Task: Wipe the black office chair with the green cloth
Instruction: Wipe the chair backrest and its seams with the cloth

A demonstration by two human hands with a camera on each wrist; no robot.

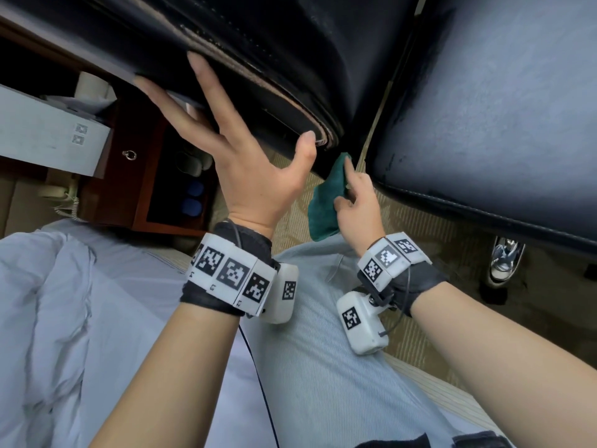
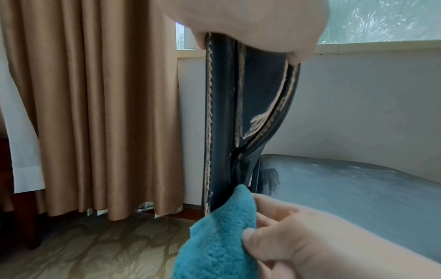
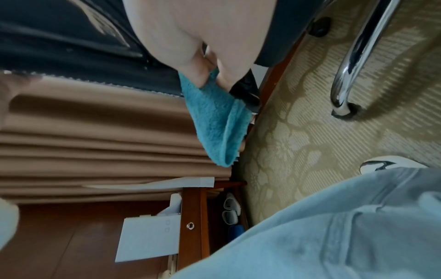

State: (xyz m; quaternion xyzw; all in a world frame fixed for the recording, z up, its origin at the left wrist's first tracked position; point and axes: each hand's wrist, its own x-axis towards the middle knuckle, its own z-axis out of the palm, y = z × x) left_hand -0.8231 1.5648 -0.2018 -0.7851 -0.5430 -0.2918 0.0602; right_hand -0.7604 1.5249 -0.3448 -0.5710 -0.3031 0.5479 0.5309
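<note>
Against black office chair (image 1: 258, 43) backrest edge: left hand (image 1: 245, 160) spread flat, steadying; just below, right hand (image 1: 358, 205) pinching green cloth (image 1: 326, 205), touching chair.

Looks like a hotel room: long brown curtains (image 2: 95, 105) by a window (image 2: 381, 20), patterned carpet (image 3: 310, 122), a wooden desk (image 1: 129, 176) with a phone (image 1: 59, 194), slippers (image 3: 230, 209) tucked underneath.

Chair back (image 1: 258, 43) top cut off; left hand (image 1: 245, 156) fingertips hidden behind it
</note>
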